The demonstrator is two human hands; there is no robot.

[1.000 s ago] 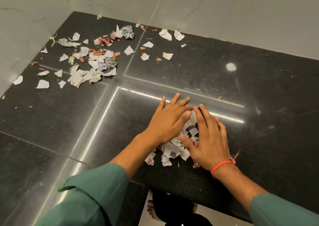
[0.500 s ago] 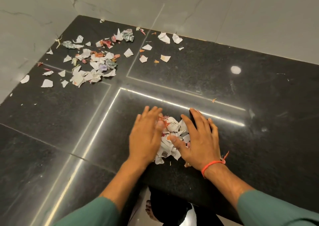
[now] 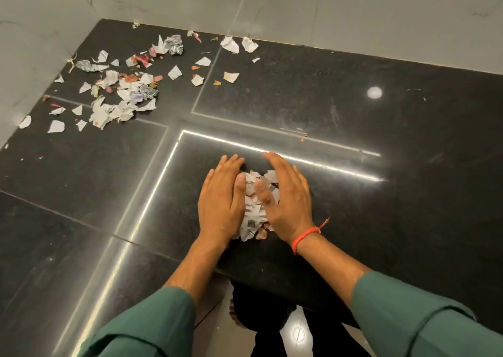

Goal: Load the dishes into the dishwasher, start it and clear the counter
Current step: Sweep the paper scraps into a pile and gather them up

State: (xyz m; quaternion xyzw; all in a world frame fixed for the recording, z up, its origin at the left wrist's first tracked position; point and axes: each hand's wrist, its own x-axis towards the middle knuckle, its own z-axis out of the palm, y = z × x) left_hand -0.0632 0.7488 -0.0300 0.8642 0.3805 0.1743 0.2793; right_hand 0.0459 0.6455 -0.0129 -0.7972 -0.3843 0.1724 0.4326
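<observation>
A small heap of torn paper scraps (image 3: 254, 209) lies near the front edge of the black stone counter (image 3: 353, 128). My left hand (image 3: 221, 201) presses flat against the heap's left side, fingers straight. My right hand (image 3: 288, 198), with a red thread at the wrist, stands on its edge along the heap's right side, thumb lying on the scraps. The heap is squeezed narrow between both palms. A much larger scatter of paper scraps (image 3: 119, 89) covers the counter's far left corner.
Pale marble walls (image 3: 299, 8) close off the counter at the back and left. Two white scraps (image 3: 239, 44) lie by the back wall. The counter's front edge (image 3: 272, 283) is just below my wrists, with the floor and my feet beneath.
Both hands have drawn closer together and pulled the heap into a tighter, narrower pile. My right hand has tipped from flat onto its edge.
</observation>
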